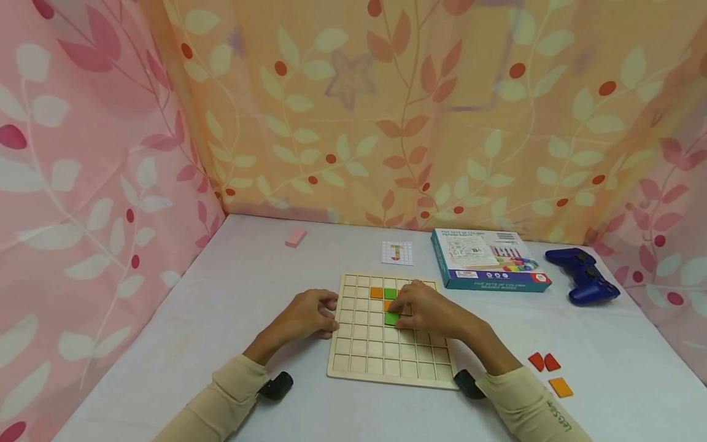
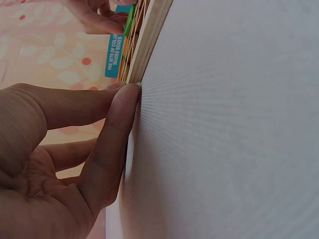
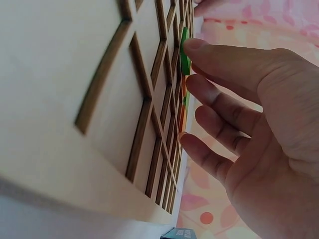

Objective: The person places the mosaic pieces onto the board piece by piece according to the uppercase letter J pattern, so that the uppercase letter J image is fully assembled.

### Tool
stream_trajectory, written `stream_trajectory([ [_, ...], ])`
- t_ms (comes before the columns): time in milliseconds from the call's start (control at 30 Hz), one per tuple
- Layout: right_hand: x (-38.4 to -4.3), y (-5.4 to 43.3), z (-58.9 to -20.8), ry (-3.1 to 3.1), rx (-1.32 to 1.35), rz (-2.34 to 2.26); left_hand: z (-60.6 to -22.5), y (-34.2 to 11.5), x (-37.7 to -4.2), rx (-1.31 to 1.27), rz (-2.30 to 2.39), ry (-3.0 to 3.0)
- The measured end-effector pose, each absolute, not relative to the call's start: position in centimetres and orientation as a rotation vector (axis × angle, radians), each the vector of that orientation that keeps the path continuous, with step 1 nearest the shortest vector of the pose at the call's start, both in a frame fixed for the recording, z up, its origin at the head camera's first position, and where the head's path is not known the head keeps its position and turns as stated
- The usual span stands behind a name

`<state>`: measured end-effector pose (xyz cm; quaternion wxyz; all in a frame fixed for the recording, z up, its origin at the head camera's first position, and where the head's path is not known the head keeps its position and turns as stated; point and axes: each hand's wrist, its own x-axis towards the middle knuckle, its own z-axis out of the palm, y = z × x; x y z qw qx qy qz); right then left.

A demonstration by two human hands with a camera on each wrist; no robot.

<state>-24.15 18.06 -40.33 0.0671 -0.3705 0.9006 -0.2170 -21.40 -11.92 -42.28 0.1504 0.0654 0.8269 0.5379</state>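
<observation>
A pale wooden grid board (image 1: 367, 366) lies on the table with a few square tiles near its top middle. An orange tile (image 1: 376, 293) and a green tile (image 1: 390, 293) sit side by side. Below these, another orange tile (image 1: 387, 306) is partly covered by fingers. My right hand (image 1: 428, 310) pinches the lower green tile (image 1: 391, 318) at the board, thumb at its right edge; the right wrist view shows the thumb against its green edge (image 3: 185, 52). My left hand (image 1: 306, 314) touches the board's left edge with loosely bent thumb and fingers.
Two red quarter-round pieces (image 1: 544, 361) and an orange tile (image 1: 561, 387) lie right of the board. Behind it are a printed pattern card (image 1: 397, 253), a pink block (image 1: 295, 237), a flat teal-sided box (image 1: 491, 261) and a blue game controller (image 1: 583, 276).
</observation>
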Motion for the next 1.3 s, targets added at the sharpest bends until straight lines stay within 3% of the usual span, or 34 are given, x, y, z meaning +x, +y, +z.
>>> stream_trajectory([
  [500, -23.4, 19.6, -40.2, 2.691, -0.989, -0.709, -42.5, -11.9, -21.4, 0.186, 1.540, 2.377],
  [800, -21.4, 23.9, -39.3, 2.724, -0.759, -0.773, -42.4, -12.0, -21.4, 0.197, 1.547, 2.374],
  [1300, -17.3, 32.7, -39.2, 2.862, -0.604, -0.645, -42.5, -12.0, -21.4, 0.211, 1.550, 2.377],
])
